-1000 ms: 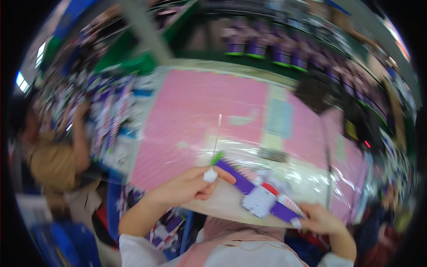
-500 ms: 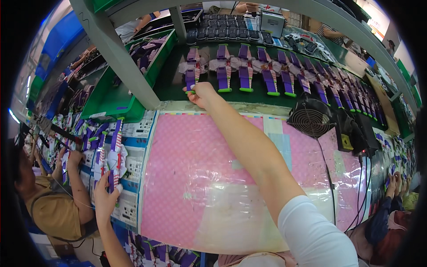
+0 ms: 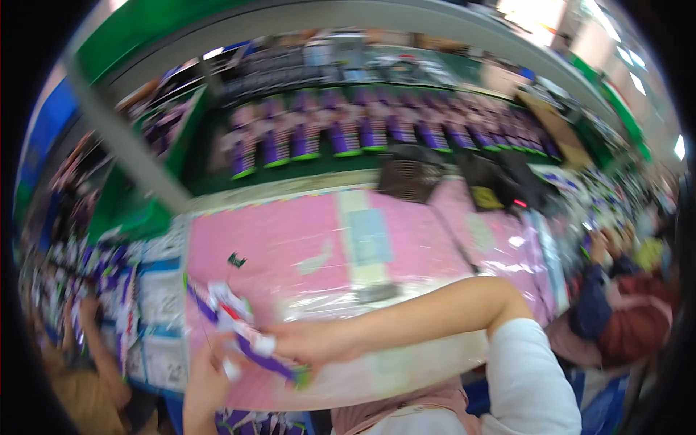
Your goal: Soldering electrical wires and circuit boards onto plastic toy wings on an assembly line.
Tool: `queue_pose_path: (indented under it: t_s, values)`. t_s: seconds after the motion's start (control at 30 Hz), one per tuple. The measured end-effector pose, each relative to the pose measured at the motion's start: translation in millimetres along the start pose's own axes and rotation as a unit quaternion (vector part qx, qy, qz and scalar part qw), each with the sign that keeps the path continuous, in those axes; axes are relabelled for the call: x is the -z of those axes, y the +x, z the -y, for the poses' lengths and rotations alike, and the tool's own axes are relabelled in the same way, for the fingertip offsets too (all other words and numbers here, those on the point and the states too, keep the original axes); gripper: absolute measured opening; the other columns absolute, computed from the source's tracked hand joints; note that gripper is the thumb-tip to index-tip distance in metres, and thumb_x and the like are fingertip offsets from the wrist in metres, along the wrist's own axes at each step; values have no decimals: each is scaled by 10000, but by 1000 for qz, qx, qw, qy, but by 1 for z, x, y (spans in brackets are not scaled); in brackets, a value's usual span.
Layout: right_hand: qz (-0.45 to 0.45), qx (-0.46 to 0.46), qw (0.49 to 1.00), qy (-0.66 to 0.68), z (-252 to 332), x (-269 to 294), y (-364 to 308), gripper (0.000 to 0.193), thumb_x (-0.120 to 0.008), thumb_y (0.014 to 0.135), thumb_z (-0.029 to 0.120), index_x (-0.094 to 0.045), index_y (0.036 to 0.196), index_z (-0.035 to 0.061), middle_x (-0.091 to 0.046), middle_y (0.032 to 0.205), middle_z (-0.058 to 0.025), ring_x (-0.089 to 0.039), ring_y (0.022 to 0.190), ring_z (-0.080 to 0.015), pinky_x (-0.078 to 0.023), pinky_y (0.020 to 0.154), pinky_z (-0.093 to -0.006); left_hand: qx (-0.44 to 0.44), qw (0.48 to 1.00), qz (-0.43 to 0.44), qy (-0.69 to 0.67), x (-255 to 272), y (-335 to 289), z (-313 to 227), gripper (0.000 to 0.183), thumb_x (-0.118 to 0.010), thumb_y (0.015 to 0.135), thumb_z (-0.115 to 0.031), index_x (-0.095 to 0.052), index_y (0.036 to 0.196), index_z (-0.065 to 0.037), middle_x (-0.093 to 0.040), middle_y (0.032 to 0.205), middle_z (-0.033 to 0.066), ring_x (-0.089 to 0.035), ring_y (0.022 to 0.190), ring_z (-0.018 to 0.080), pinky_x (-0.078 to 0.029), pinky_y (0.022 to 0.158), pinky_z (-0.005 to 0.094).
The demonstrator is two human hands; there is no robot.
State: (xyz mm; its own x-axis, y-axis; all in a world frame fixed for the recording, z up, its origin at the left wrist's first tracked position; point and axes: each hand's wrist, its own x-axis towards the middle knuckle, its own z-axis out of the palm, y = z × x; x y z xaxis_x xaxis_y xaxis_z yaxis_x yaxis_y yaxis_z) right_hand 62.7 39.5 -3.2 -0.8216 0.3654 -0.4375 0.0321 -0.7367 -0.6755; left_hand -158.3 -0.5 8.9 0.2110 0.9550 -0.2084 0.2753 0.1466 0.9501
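Observation:
Over the near left part of the pink mat point(image 3: 268, 232), a long purple winged toy-like piece point(image 3: 255, 349) lies slantwise. It has a white middle, red-and-white parts and green ends. My right hand point(image 3: 308, 342) is closed on its near end. Beside it, my left hand point(image 3: 209, 373) is close to the piece's near side, its fingers smeared by motion; whether it touches the piece is unclear. Something white shows at fingertips of both hands. A small dark green part point(image 3: 237, 259) appears just beyond the piece.
A row of similar purple pieces point(image 3: 344, 138) lines the far dark green surface. A black fan point(image 3: 411, 174) and dark boxy device point(image 3: 500, 181) stand behind the mat. A grey post point(image 3: 130, 138) and green bin point(image 3: 138, 217) are left. Co-workers sit on both sides.
My right hand has come back from the far row to the near left of the mat. My left hand has moved right from the left-hand pieces. The view has swung right and blurred.

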Motion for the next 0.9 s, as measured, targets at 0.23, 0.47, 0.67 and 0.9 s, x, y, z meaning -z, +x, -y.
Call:
queue_pose_path:
  t_s: [0.23,0.47,0.67,0.9]
  values:
    - [55,-76,947,-309,-37,61,-157,453,-605,808,253,-444,1170,32,-568,978,-127,-605,816,-230,-529,630,-339,-153,943,-43,291,-53,-15,3,302,-516,853,-213,-550,1073,-9,-615,788,96,-562,642,173,-442,652,304]
    - [-325,456,544,-625,-34,17,-123,284,-595,703,132,-605,940,-25,-621,793,-148,-598,715,-274,-465,633,-351,-65,988,26,139,-101,-3,2,158,-458,892,-128,-523,936,9,-505,623,22,-455,509,71,-334,460,225]
    - [-147,265,887,-348,-29,26,-96,176,-544,719,92,-634,778,-47,-623,650,-151,-605,618,-283,-476,594,-336,-47,986,-25,156,-108,-21,-36,201,-526,830,-51,-471,1021,-19,-568,746,50,-528,653,84,-394,569,207]
    - [-266,298,824,-401,-36,22,-95,156,-563,751,78,-636,862,-2,-627,722,-145,-619,633,-195,-478,576,-282,-58,996,17,59,-122,-3,-32,310,-518,837,-20,-397,1123,-26,-509,618,-1,-441,569,41,-323,509,179]
